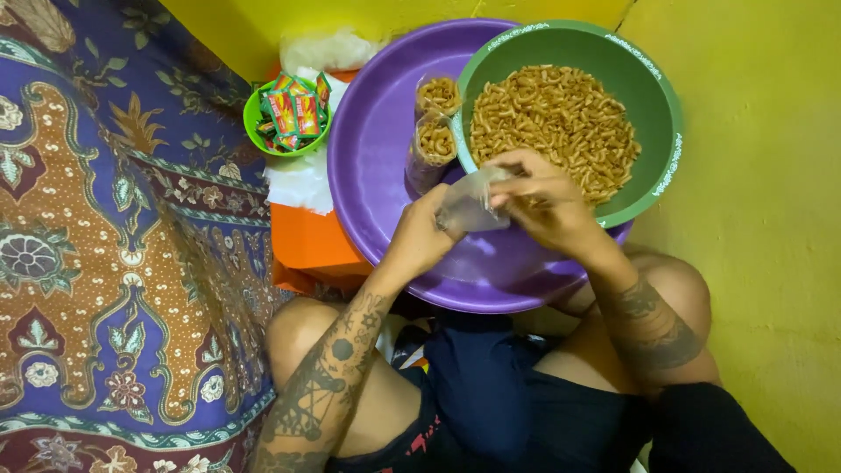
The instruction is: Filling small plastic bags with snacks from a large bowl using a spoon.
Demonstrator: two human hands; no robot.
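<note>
Over purple basin (377, 158), both hands' fingertips hide behind clear bag (469, 206).

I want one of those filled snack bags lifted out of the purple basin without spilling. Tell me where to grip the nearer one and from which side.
Grip the nearer filled bag around its clear sides just below the open mouth, coming from the left over the bare purple basin. It stands upright, open at the top, and appears to lean against the green bowl on its right, with the other bag just behind, so those sides look blocked.

Sm. green bowl (256, 114) w/ sachets (293, 112); patterned cloth (105, 263).
</note>
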